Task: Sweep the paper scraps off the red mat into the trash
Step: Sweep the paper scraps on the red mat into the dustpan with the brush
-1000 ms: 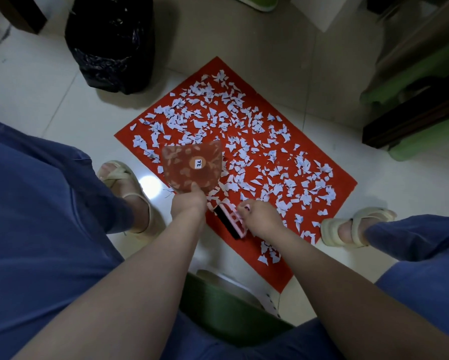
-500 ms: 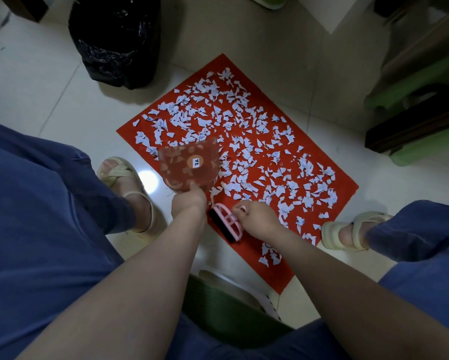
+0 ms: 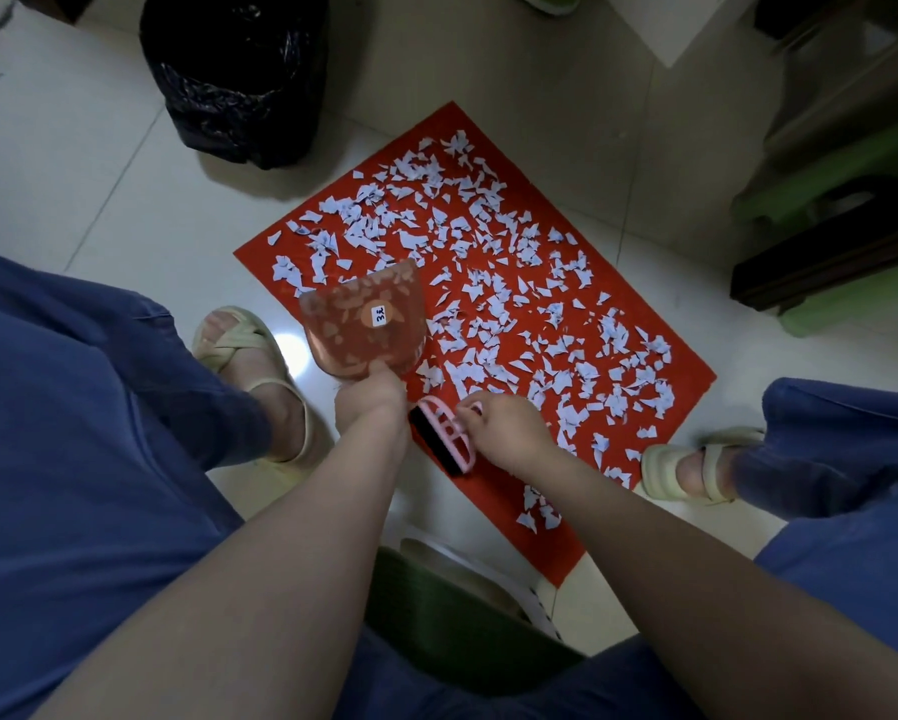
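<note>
1. Red mat (image 3: 660, 366): flat on pale floor tile, set cornerwise between two sandalled feet; near corner partly hidden behind the forearms.
2. Paper scraps (image 3: 493, 262): small white pieces, thickly strewn over almost the whole mat; a few near the front corner; practically none cleared yet, by the look of it.
3. Dustpan (image 3: 366, 319): translucent pink, round sticker on the pan, lying at the mat's left edge with mouth toward the scraps; pale flecks seen in or through it, cannot tell which.
4. Left hand (image 3: 371, 400): closed around the dustpan's handle.
5. Brush (image 3: 444, 433): pink frame, dark bristles, low over the mat just right of the dustpan.
6. Right hand (image 3: 506, 431): closed on the brush's back.
7. Trash bag (image 3: 239, 70): black, standing beyond the mat's far left side, well apart from the hands.
8. Handling note, as judgement: press pan lip flat to the mat; draw short, low strokes toward the mouth; work from the far side inward; avoid flicking, since light scraps scatter; carry the pan level to the bag.
</note>
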Demonstrator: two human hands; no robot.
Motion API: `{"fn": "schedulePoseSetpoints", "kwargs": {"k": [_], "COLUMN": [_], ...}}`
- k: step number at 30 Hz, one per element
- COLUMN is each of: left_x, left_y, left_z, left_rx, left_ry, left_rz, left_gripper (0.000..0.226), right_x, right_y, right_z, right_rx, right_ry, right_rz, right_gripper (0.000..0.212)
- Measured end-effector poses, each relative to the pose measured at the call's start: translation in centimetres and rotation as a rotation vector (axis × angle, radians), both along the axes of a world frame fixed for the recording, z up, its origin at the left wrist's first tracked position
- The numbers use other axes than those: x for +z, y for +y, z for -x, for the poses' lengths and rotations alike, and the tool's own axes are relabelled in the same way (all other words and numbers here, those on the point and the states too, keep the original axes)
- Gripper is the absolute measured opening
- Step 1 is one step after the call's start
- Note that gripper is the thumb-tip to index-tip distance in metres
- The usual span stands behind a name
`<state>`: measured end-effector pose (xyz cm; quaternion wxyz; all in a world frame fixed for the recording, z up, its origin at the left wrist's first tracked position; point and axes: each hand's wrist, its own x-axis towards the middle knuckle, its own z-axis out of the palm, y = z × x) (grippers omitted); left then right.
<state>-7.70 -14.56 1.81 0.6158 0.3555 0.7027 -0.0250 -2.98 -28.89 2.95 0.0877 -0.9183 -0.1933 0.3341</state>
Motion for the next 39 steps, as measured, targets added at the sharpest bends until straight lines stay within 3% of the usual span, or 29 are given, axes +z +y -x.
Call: {"fn": "schedulePoseSetpoints", "kwargs": {"k": [4, 7, 16, 22, 25, 31, 39], "left_x": [-0.3, -0.4, -2.9, -0.6, -0.8, -1.0, 0.6], "left_y": [0.4, 0.7, 1.6, 1.5, 1.4, 1.4, 0.7], "left_z": [0.1, 0.2, 0.2, 0.0, -0.1, 0.0, -0.6], "left_rx": [0.039, 0.058, 0.096, 0.148, 0.155, 0.126, 0.133], "left_ry": [-0.004, -0.001, 0.066, 0.017, 0.008, 0.021, -0.013], "left_rz": [0.007, 0.039, 0.065, 0.079, 0.081, 0.077, 0.089], "left_gripper": [0.060, 0.057, 0.062, 0.036, 0.036, 0.035, 0.036], "right_x": [-0.2, 0.2, -0.1, 0.0, 0.6, -0.2, 0.5], "right_y": [0.3, 0.3, 2.2, 2.7, 2.3, 3.5, 0.8], "right_z": [0.3, 0.2, 0.8, -0.2, -0.3, 0.3, -2.2], "right_rx": [-0.111, -0.143, -0.005, -0.284, -0.277, -0.156, -0.373], "right_ry": [-0.153, -0.261, 0.008, -0.138, -0.165, 0.011, -0.181], "right_rz": [0.026, 0.037, -0.019, 0.009, -0.024, -0.041, -0.050], "right_gripper": [0.029, 0.031, 0.027, 0.029, 0.030, 0.028, 0.029]}}
